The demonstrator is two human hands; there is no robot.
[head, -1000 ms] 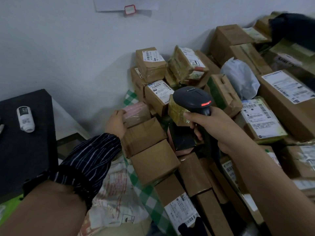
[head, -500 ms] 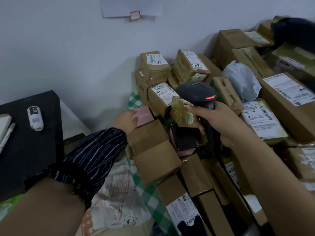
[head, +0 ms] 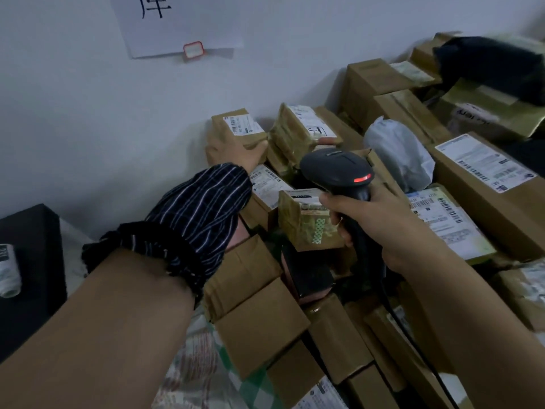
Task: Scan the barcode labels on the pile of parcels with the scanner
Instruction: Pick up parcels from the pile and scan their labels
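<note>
Right hand (head: 380,225) is wrapped tight round the handle of the black scanner (head: 336,172), forefinger across the front of the grip. The scanner head is tipped toward 11 o'clock, with a red lamp lit on its rear edge. Its cable (head: 413,335) trails from the handle base toward 5 o'clock, over the boxes.

At 9 o'clock of that hand, just beside the fingertips, sits a taped parcel (head: 306,222) with green-patterned tape. Whether they touch is not clear.

Left hand (head: 233,152), at 10 o'clock of the scanner head, lies against the near face of a small box (head: 250,137) standing at the wall. The thumb runs along the box's right edge. The fingers are hidden, so I cannot tell whether it grips or merely rests there. The barcode label (head: 240,124) faces up on top of the box. A striped sleeve (head: 194,211) is bunched on the forearm.

The pile of parcels (head: 259,320) fills the frame from 12 round to 6 o'clock:
- a wrinkled taped box (head: 295,137) just right of the small box
- a grey poly bag (head: 395,154) at 2 o'clock of the scanner
- a long labelled carton (head: 486,178) at 3 o'clock
- plain brown boxes under the left forearm

At 9 o'clock of the frame there is a black table (head: 29,290) with a white roll (head: 8,270) on it. A paper sheet (head: 177,22) is on the wall at 12.
</note>
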